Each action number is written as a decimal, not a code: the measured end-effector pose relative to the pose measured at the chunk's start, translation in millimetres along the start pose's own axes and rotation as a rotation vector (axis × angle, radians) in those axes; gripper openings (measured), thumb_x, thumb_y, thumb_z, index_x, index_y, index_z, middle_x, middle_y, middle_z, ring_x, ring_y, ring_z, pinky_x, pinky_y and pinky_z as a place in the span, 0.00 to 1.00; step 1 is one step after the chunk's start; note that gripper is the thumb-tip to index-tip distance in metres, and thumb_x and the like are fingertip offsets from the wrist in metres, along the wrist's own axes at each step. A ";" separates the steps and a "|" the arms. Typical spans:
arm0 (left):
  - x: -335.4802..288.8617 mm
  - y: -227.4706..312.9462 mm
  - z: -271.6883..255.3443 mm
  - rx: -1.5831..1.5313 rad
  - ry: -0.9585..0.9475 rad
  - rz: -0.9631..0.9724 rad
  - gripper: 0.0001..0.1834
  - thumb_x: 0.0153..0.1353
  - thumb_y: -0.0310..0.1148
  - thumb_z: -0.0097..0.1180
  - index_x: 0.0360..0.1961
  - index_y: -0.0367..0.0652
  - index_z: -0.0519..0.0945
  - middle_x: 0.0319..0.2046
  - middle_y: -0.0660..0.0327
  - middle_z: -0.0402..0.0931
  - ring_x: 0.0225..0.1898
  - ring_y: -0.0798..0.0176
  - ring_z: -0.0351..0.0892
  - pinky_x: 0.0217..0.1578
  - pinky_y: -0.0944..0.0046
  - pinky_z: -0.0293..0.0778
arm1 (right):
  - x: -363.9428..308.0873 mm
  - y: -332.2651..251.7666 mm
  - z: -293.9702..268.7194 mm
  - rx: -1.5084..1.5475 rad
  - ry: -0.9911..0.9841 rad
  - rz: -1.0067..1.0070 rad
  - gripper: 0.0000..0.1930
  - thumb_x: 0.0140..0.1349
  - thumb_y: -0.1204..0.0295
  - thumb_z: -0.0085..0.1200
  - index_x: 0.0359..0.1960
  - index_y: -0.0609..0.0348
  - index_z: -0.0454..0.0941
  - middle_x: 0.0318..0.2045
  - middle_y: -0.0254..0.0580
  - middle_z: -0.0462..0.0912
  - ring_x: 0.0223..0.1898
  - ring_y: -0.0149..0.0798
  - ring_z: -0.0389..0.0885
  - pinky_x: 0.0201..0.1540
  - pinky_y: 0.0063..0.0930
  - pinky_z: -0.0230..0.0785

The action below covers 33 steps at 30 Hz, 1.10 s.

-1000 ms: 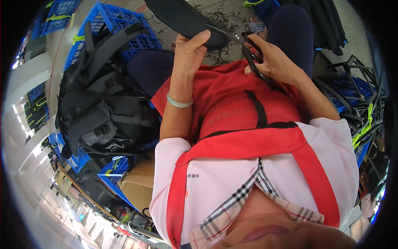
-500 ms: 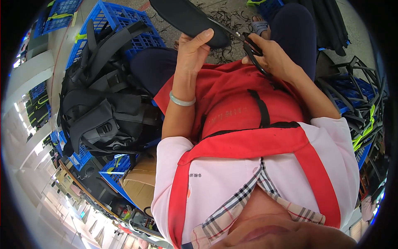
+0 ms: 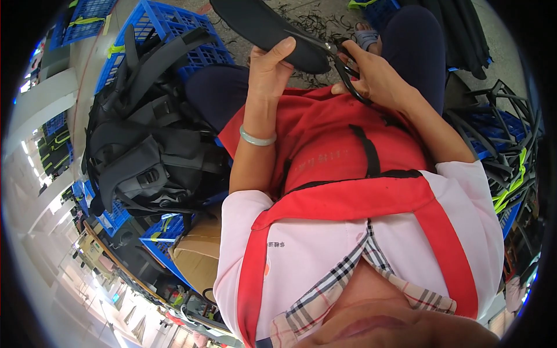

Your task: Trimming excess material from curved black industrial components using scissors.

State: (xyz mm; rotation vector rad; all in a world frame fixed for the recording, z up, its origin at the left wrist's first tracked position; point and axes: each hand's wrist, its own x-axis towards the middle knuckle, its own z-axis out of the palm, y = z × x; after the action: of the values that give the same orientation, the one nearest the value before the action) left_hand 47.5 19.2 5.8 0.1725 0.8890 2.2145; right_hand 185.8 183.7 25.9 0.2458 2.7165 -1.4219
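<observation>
The red apron (image 3: pixel 348 151) spreads across the person's lap. Left of the apron sits a big pile of black bags (image 3: pixel 154 153), with a blue crate (image 3: pixel 168 23) beyond it; to the apron's right lies a heap of black straps (image 3: pixel 510 127). Just past the apron's far edge, the long black pad (image 3: pixel 261 26) is held up in the air. The left hand (image 3: pixel 268 75) pinches its near end, thumb on top, fingers curled beneath. The right hand (image 3: pixel 377 75) wraps the handles of the scissors (image 3: pixel 349 86), whose blades reach along the pad's right edge; whether they bite into it, one cannot tell. Smallest, dark scraps (image 3: pixel 229 43) litter the floor beyond the apron.

For an even cut, the left hand would do best to keep the pad taut, turning it toward the blades, thumb clear of their path, while the right hand makes long, smooth strokes close along the rim.
</observation>
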 end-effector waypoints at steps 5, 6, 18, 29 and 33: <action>0.6 -1.0 3.3 0.038 -0.006 0.018 0.09 0.52 0.19 0.60 0.36 0.40 0.79 0.34 0.62 0.79 0.36 0.65 0.80 0.41 0.64 0.76 | 5.3 2.8 4.1 0.039 0.000 -0.019 0.30 0.49 0.57 0.66 0.43 0.62 0.63 0.26 0.51 0.72 0.29 0.51 0.71 0.33 0.37 0.64; -0.2 -0.9 3.4 0.044 0.001 0.014 0.09 0.52 0.19 0.60 0.35 0.40 0.79 0.33 0.62 0.79 0.36 0.65 0.80 0.41 0.64 0.76 | 6.1 1.8 4.0 -0.020 -0.031 0.013 0.32 0.48 0.53 0.65 0.43 0.63 0.64 0.24 0.52 0.73 0.29 0.52 0.75 0.32 0.39 0.65; 3.3 9.1 -6.8 -0.021 0.029 -0.027 0.11 0.52 0.19 0.60 0.38 0.41 0.78 0.36 0.61 0.79 0.38 0.63 0.80 0.44 0.62 0.76 | 2.3 10.5 1.4 -0.003 -0.016 -0.099 0.30 0.48 0.59 0.66 0.44 0.61 0.62 0.22 0.50 0.71 0.23 0.45 0.69 0.27 0.35 0.61; 6.0 0.8 -21.3 0.034 -0.032 0.013 0.16 0.53 0.21 0.60 0.44 0.42 0.76 0.40 0.62 0.78 0.44 0.61 0.78 0.50 0.58 0.74 | 8.2 3.9 5.6 0.023 -0.138 0.012 0.32 0.50 0.49 0.61 0.45 0.63 0.64 0.23 0.52 0.75 0.28 0.56 0.77 0.31 0.41 0.66; 4.9 0.4 -19.0 0.003 -0.038 -0.017 0.16 0.53 0.21 0.60 0.44 0.42 0.76 0.42 0.61 0.77 0.46 0.61 0.77 0.50 0.58 0.73 | 6.2 4.1 5.7 0.026 -0.061 -0.039 0.24 0.54 0.60 0.62 0.41 0.61 0.63 0.19 0.47 0.68 0.19 0.40 0.64 0.23 0.33 0.59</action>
State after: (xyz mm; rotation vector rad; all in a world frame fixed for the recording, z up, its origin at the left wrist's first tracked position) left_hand 36.8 11.9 -8.9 0.2073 0.8693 2.1874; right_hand 180.2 182.0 18.5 0.1491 2.6696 -1.4504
